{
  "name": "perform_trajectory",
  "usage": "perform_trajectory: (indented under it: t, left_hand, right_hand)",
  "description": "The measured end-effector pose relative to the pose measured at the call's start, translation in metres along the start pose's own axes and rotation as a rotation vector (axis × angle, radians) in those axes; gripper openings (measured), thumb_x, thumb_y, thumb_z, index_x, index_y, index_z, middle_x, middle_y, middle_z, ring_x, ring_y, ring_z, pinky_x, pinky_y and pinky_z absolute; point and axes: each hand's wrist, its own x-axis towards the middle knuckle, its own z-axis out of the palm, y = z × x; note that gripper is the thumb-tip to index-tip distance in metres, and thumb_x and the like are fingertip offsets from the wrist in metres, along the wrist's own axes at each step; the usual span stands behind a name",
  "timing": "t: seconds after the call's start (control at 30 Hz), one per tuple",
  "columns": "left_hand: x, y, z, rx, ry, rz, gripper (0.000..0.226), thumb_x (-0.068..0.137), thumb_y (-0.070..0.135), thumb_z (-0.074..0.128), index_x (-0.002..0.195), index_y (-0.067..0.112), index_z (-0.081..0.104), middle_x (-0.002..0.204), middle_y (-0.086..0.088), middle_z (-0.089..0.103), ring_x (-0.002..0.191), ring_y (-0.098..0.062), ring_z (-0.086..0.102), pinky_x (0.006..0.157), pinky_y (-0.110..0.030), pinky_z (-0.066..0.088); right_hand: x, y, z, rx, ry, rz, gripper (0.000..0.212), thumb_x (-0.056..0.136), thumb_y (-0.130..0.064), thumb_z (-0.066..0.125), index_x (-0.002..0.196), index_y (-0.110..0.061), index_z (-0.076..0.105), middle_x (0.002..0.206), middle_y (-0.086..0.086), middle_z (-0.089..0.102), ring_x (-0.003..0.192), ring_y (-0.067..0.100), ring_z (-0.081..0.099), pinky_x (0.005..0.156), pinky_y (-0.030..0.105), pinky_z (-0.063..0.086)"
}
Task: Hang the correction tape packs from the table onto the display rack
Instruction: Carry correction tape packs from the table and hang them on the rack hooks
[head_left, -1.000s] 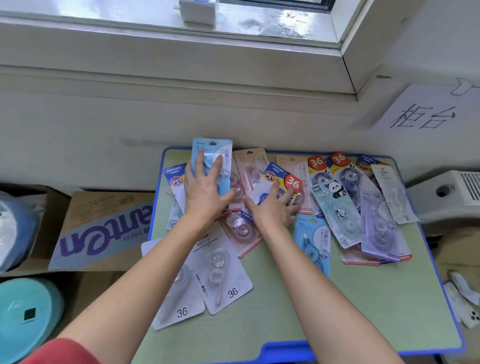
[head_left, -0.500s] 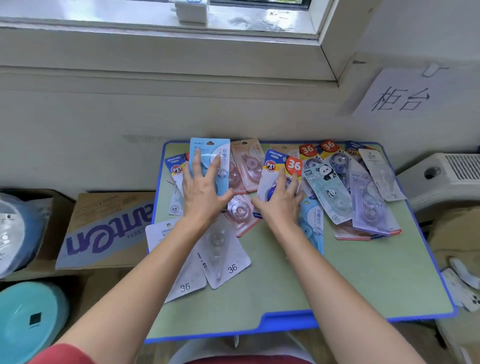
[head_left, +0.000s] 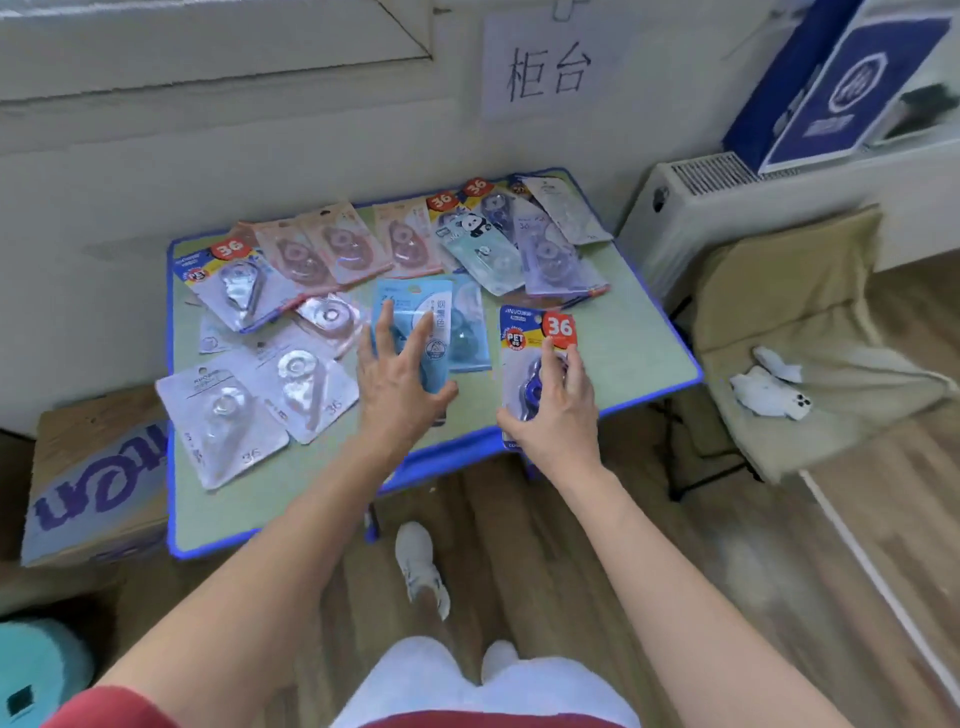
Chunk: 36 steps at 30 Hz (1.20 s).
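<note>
Two packs in play! Nearest, the right hand (head_left: 556, 410) has a closed grip round the 36 pack (head_left: 536, 332) at the surface's (head_left: 639, 343) front edge. The left hand (head_left: 400, 379) lies spread and flat on the blue pack (head_left: 410, 299) mid-surface. Is the thumb hooked under? Cannot tell. Light, slick blisters on bendy card, I'd say, so best pinched by the card edges, leaving the top hang hole free. Beyond, more packs (head_left: 337, 249) fan out by the wall. No rack in view.
</note>
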Motion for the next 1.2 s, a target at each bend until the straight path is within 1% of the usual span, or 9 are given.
perform_trajectory:
  t: [0.17, 0.3, 0.4, 0.57, 0.7, 0.83, 0.93, 1.07, 1.2]
  left_hand:
    - [-0.052, 0.057, 0.028, -0.011, -0.083, 0.159, 0.075, 0.079, 0.030, 0.074, 0.144, 0.021, 0.039, 0.158, -0.014, 0.010, 0.141, -0.038, 0.014, 0.115, -0.042, 0.013]
    - [-0.085, 0.097, 0.051, -0.030, -0.163, 0.321, 0.074, 0.080, 0.030, 0.072, 0.145, 0.022, 0.038, 0.158, -0.013, 0.010, 0.140, -0.036, 0.014, 0.113, -0.042, 0.015]
    - [-0.105, 0.118, 0.065, -0.027, -0.220, 0.404, 0.074, 0.081, 0.030, 0.071, 0.146, 0.024, 0.036, 0.158, -0.011, 0.010, 0.140, -0.036, 0.015, 0.113, -0.043, 0.016]
    - [-0.148, 0.144, 0.092, -0.034, -0.360, 0.580, 0.075, 0.082, 0.032, 0.071, 0.147, 0.025, 0.034, 0.158, -0.011, 0.009, 0.142, -0.036, 0.012, 0.113, -0.047, 0.016]
    - [-0.192, 0.159, 0.110, -0.020, -0.454, 0.724, 0.076, 0.080, 0.030, 0.072, 0.146, 0.022, 0.036, 0.157, -0.015, 0.013, 0.140, -0.038, 0.015, 0.112, -0.045, 0.017]
    - [-0.251, 0.186, 0.129, -0.010, -0.548, 0.886, 0.077, 0.080, 0.033, 0.072, 0.146, 0.022, 0.035, 0.157, -0.016, 0.013, 0.138, -0.037, 0.018, 0.112, -0.042, 0.017]
    - [-0.300, 0.213, 0.139, -0.041, -0.616, 1.012, 0.076, 0.079, 0.030, 0.075, 0.145, 0.020, 0.038, 0.155, -0.019, 0.015, 0.137, -0.039, 0.020, 0.112, -0.040, 0.017]
    - [-0.367, 0.252, 0.149, -0.088, -0.671, 1.117, 0.076, 0.078, 0.027, 0.076, 0.144, 0.018, 0.040, 0.155, -0.020, 0.016, 0.136, -0.039, 0.021, 0.111, -0.040, 0.016]
    - [-0.438, 0.288, 0.166, -0.106, -0.699, 1.165, 0.076, 0.079, 0.026, 0.074, 0.145, 0.022, 0.038, 0.156, -0.016, 0.014, 0.139, -0.037, 0.016, 0.111, -0.041, 0.016]
  right_hand:
    - [-0.073, 0.066, -0.029, 0.003, 0.084, 0.135, 0.097, 0.077, -0.042, 0.069, 0.151, -0.015, 0.014, 0.156, 0.010, 0.010, 0.134, 0.032, 0.026, 0.105, 0.039, 0.029]
    - [-0.127, 0.108, -0.047, 0.058, 0.153, 0.312, 0.098, 0.078, -0.044, 0.068, 0.151, -0.019, 0.009, 0.156, 0.007, 0.009, 0.137, 0.029, 0.019, 0.106, 0.040, 0.028]
    - [-0.166, 0.131, -0.056, 0.088, 0.200, 0.434, 0.096, 0.078, -0.044, 0.069, 0.150, -0.020, 0.011, 0.156, 0.007, 0.010, 0.138, 0.030, 0.019, 0.107, 0.041, 0.029]
    - [-0.239, 0.154, -0.055, 0.155, 0.335, 0.649, 0.095, 0.076, -0.041, 0.071, 0.150, -0.019, 0.016, 0.154, 0.006, 0.015, 0.133, 0.027, 0.025, 0.104, 0.036, 0.030]
    - [-0.300, 0.159, -0.046, 0.232, 0.414, 0.787, 0.097, 0.076, -0.039, 0.073, 0.151, -0.020, 0.016, 0.155, 0.006, 0.012, 0.132, 0.026, 0.024, 0.104, 0.031, 0.023]
    - [-0.372, 0.170, -0.045, 0.273, 0.511, 0.938, 0.096, 0.075, -0.037, 0.074, 0.150, -0.020, 0.017, 0.156, 0.007, 0.012, 0.135, 0.026, 0.022, 0.107, 0.032, 0.022]
    - [-0.426, 0.185, -0.049, 0.275, 0.589, 1.047, 0.095, 0.076, -0.035, 0.073, 0.150, -0.020, 0.017, 0.156, 0.007, 0.010, 0.137, 0.026, 0.022, 0.108, 0.034, 0.023]
    - [-0.492, 0.212, -0.063, 0.259, 0.682, 1.125, 0.093, 0.077, -0.034, 0.072, 0.150, -0.020, 0.016, 0.157, 0.007, 0.009, 0.140, 0.024, 0.019, 0.110, 0.033, 0.021]
    - [-0.559, 0.249, -0.082, 0.260, 0.742, 1.160, 0.094, 0.077, -0.035, 0.072, 0.151, -0.019, 0.015, 0.157, 0.006, 0.009, 0.141, 0.024, 0.017, 0.113, 0.037, 0.021]
